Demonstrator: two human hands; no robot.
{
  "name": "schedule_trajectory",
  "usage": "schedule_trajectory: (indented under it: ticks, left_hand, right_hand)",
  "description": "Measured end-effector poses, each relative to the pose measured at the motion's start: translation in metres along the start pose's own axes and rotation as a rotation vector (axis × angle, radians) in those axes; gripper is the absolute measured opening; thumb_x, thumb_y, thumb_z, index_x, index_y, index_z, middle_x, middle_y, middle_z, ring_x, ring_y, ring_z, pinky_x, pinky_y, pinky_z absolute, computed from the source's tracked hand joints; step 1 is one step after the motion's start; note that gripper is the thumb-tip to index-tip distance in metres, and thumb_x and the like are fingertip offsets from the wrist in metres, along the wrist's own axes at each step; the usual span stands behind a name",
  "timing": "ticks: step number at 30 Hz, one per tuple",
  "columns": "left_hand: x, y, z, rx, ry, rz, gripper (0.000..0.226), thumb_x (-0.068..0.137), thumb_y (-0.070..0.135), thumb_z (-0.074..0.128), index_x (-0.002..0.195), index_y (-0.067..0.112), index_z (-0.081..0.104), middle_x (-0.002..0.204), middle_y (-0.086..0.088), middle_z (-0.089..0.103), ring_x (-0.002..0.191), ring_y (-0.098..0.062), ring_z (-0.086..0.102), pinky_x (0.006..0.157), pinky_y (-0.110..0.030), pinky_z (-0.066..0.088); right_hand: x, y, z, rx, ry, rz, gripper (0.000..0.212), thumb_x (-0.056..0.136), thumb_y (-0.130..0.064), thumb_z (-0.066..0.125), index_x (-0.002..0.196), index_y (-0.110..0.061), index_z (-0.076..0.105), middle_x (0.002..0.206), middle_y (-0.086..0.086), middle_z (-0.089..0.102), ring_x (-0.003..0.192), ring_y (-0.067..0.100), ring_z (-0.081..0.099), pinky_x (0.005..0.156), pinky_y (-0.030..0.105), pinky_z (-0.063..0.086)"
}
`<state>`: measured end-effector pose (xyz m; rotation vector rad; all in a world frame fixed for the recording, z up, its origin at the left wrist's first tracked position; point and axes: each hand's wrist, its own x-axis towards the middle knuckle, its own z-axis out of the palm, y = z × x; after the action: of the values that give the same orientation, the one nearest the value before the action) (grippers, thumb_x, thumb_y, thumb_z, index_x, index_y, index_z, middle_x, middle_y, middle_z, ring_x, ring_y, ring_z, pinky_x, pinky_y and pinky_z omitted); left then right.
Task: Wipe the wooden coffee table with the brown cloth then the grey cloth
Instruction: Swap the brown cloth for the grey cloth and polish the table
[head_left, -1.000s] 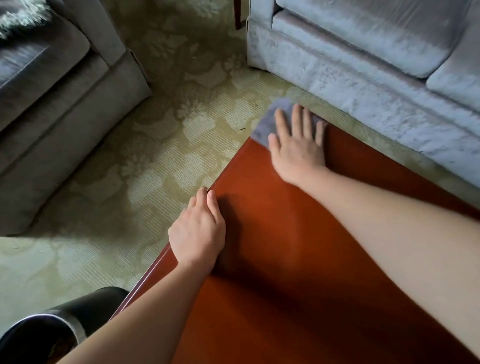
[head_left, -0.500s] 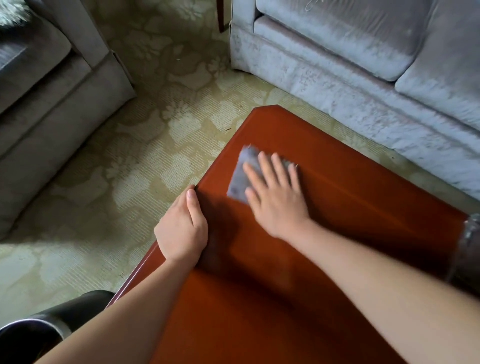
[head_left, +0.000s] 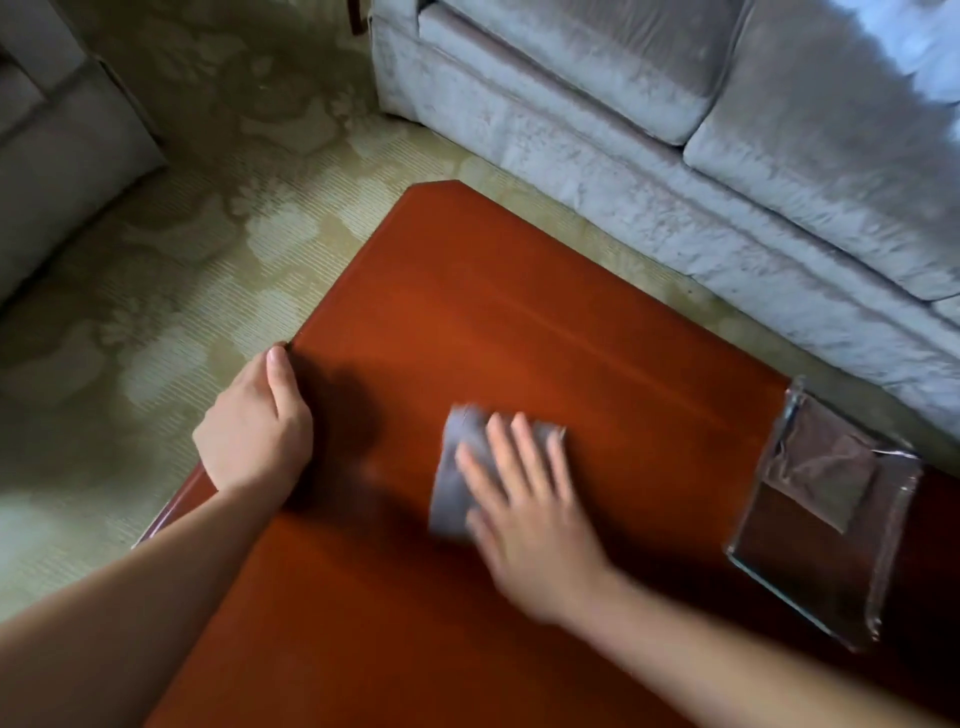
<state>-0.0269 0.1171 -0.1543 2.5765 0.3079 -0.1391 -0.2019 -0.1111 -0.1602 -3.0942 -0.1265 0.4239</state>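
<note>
The cloth (head_left: 462, 467) lies on the table (head_left: 519, 322), sofa (head_left: 675, 156) behind, tray (head_left: 831, 509) right.

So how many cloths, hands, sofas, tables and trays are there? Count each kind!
Cloths: 2, the grey cloth under the right hand and the brown cloth in the clear tray
Hands: 2, the right hand and the left hand
Sofas: 2, the pale sofa and the darker sofa
Tables: 1, the coffee table
Trays: 1
Total: 8

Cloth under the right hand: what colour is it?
The cloth is grey, slightly blurred by motion; the head view shows it.
</note>
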Motion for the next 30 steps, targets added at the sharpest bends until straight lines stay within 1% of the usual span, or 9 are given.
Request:
schedule_trajectory:
  ticks: [3,6,10,15,18,21,25,27,30]
  left_hand:
    - [0.0,0.002,0.001,0.043,-0.011,0.019,0.043,0.111,0.042,0.023,0.126,0.025,0.06,0.12,-0.016,0.069,0.111,-0.043,0.063,0.094,-0.049,0.044]
    - [0.002,0.003,0.007,0.13,-0.053,0.064,0.045,0.109,0.049,0.019,0.129,0.028,0.052,0.132,-0.006,0.065,0.12,-0.037,0.061,0.094,-0.049,0.043]
    - [0.005,0.001,0.012,0.203,-0.077,0.081,0.049,0.105,0.061,0.016,0.124,0.029,0.048,0.126,-0.008,0.064,0.115,-0.037,0.062,0.088,-0.051,0.043]
    - [0.005,-0.001,0.013,0.236,-0.067,0.092,0.053,0.105,0.063,0.016,0.122,0.024,0.048,0.122,-0.011,0.064,0.112,-0.038,0.062,0.084,-0.048,0.039]
    - [0.005,-0.003,0.013,0.245,-0.059,0.098,0.054,0.105,0.063,0.016,0.122,0.023,0.048,0.123,-0.011,0.064,0.112,-0.038,0.061,0.084,-0.049,0.039]
    - [0.006,-0.002,0.015,0.262,-0.058,0.095,0.055,0.105,0.063,0.016,0.121,0.022,0.049,0.12,-0.012,0.064,0.112,-0.039,0.062,0.085,-0.05,0.041]
    - [0.005,-0.001,0.014,0.257,-0.05,0.104,0.055,0.105,0.062,0.016,0.122,0.021,0.049,0.12,-0.012,0.065,0.111,-0.039,0.062,0.086,-0.05,0.043]
    - [0.005,-0.002,0.014,0.252,-0.047,0.112,0.055,0.105,0.062,0.017,0.126,0.022,0.048,0.123,-0.011,0.065,0.115,-0.038,0.061,0.087,-0.051,0.044]
    - [0.007,-0.004,0.018,0.271,-0.05,0.179,0.059,0.105,0.063,0.021,0.145,0.025,0.042,0.141,-0.008,0.06,0.13,-0.034,0.054,0.099,-0.053,0.044]
  right_hand:
    - [-0.051,-0.037,0.012,0.025,-0.031,-0.102,0.068,0.104,-0.053,0.041,0.165,-0.029,0.021,0.175,0.012,0.009,0.161,0.038,0.006,0.123,0.063,0.014]
    - [-0.022,-0.01,0.009,0.063,-0.013,-0.124,0.064,0.105,-0.054,0.04,0.164,-0.034,0.025,0.175,0.007,0.014,0.161,0.033,0.01,0.126,0.061,0.013]
    - [0.068,0.071,-0.003,0.019,0.067,0.157,0.065,0.103,-0.053,0.028,0.164,-0.028,0.029,0.173,0.011,0.021,0.159,0.037,0.018,0.125,0.062,0.019]
    - [0.139,0.149,-0.035,0.17,-0.032,0.423,0.064,0.107,-0.056,0.01,0.167,-0.035,-0.002,0.176,0.004,-0.008,0.161,0.029,-0.009,0.129,0.055,-0.004]
    - [0.129,0.127,-0.027,0.201,0.048,0.543,0.066,0.107,-0.055,0.015,0.167,-0.029,0.01,0.176,0.009,0.002,0.162,0.032,-0.001,0.128,0.059,0.002]
    - [0.074,0.057,-0.007,0.129,0.127,0.406,0.067,0.104,-0.051,0.027,0.164,-0.022,0.029,0.172,0.019,0.018,0.159,0.042,0.014,0.125,0.065,0.014]
    - [-0.03,-0.03,0.01,0.082,0.01,0.059,0.065,0.107,-0.054,0.03,0.166,-0.029,0.019,0.174,0.015,0.008,0.161,0.04,0.002,0.125,0.066,0.014]
    - [-0.038,-0.023,0.011,0.096,-0.027,-0.001,0.064,0.107,-0.059,0.024,0.166,-0.034,0.015,0.175,0.011,0.006,0.161,0.037,0.0,0.126,0.064,0.012]
    - [0.01,0.033,0.008,0.078,0.033,0.094,0.064,0.105,-0.056,0.031,0.164,-0.031,0.028,0.173,0.013,0.018,0.16,0.039,0.014,0.124,0.064,0.018]
